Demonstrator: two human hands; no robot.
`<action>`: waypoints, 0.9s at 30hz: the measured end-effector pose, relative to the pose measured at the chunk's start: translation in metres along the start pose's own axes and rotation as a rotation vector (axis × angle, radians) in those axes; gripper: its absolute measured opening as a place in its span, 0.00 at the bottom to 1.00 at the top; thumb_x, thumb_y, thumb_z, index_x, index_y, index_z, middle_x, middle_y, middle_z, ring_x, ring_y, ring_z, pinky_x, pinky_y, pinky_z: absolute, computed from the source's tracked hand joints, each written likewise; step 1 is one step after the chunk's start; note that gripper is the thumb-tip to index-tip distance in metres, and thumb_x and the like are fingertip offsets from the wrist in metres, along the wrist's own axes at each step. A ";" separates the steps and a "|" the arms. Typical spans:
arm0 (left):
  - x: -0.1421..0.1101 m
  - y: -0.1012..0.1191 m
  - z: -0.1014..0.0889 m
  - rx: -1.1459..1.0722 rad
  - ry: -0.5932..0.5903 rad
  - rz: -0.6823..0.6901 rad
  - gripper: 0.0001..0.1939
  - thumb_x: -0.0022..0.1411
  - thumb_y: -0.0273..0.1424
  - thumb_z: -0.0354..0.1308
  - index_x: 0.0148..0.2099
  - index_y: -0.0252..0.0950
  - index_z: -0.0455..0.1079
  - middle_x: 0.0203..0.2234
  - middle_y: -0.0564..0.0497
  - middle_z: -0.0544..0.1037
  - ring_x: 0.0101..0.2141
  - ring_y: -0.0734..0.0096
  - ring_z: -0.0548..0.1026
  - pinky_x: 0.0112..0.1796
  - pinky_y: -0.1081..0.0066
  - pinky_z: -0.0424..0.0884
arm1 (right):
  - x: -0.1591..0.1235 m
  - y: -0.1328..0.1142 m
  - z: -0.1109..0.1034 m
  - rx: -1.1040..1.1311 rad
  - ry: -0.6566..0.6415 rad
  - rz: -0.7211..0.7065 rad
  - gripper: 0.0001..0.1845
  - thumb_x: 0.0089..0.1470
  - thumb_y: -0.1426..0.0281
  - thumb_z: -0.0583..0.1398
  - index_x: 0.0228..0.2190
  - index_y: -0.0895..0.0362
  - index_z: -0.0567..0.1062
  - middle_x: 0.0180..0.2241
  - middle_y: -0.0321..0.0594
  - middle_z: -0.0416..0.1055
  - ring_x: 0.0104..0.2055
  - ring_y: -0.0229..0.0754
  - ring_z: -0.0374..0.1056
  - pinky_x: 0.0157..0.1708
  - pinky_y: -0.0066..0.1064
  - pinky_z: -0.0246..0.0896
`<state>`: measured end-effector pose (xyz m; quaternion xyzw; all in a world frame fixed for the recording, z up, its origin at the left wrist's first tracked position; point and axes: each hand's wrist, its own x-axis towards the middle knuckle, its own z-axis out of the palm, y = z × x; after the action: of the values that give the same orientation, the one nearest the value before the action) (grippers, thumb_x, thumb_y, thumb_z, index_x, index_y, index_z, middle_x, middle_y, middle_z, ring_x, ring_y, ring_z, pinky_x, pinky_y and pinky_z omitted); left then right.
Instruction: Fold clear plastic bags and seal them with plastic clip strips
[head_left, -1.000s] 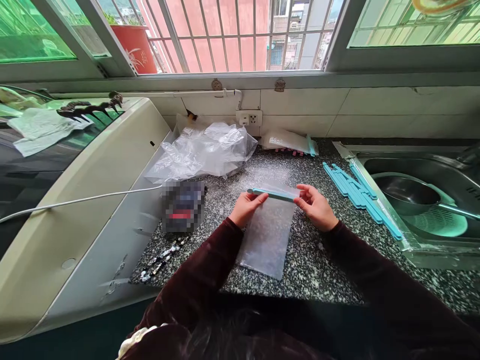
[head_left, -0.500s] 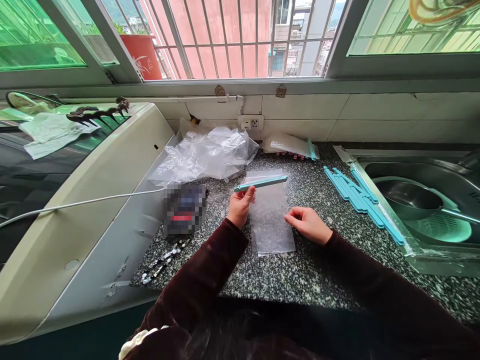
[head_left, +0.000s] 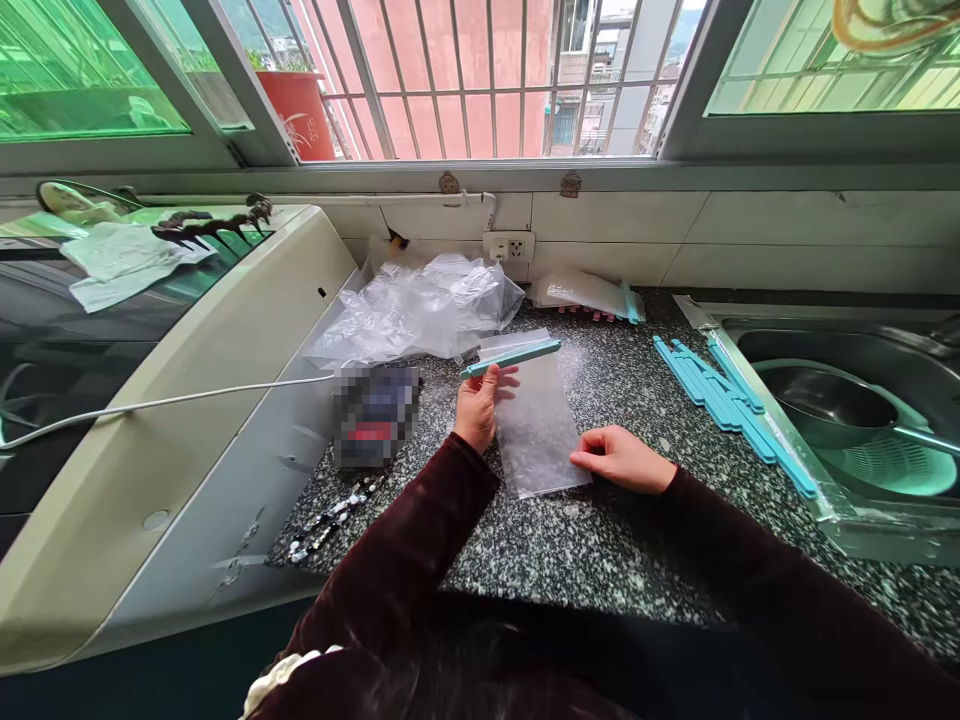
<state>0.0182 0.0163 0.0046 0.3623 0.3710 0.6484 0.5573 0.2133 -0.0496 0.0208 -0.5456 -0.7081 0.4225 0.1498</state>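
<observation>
Obscured items first: a dark object masked by pixelation [head_left: 375, 415] lies on the black-and-white speckled stone table [head_left: 540, 545], identity not readable; a thin white cable [head_left: 225, 396] reaches it, the cable's far end cut off at the left edge of view; the steel sink [head_left: 885, 540] is cropped at the right, and the handle of the dark round pan [head_left: 825, 395] in it runs out of view; the pale green perforated basket [head_left: 900, 470] is partly covered by the pan; contents of the crumpled heap of clear plastic [head_left: 431, 300], if any, cannot be made out.

Bag and fingers: the flat, rectangular translucent plastic bag [head_left: 536, 430] is between the two hands, tilted, above the table; a slim light-blue plastic sealing clip [head_left: 517, 356] crosses it near the top, a strip of film showing beyond; left hand [head_left: 477, 405] closed on the clip's left end, thumb in front, other fingers behind and partly visible through the film; right hand [head_left: 624, 458] pinches the bag's right edge low down, thumb against forefinger, remaining fingers curled and mostly hidden.

Surroundings: a loose pile of light-blue plastic strips [head_left: 720, 402] lies just beside the sink.
</observation>
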 end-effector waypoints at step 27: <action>-0.014 -0.008 0.005 0.255 -0.318 -0.246 0.23 0.44 0.48 0.62 0.28 0.30 0.71 0.23 0.47 0.77 0.19 0.77 0.67 0.22 0.75 0.61 | 0.021 0.034 -0.011 -0.918 0.850 -0.598 0.07 0.54 0.70 0.56 0.32 0.58 0.74 0.30 0.39 0.74 0.32 0.40 0.63 0.34 0.29 0.53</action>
<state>0.0275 0.0031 -0.0010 0.4794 0.3986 0.4586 0.6332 0.2353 -0.0237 -0.0036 -0.4533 -0.8151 -0.2298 0.2780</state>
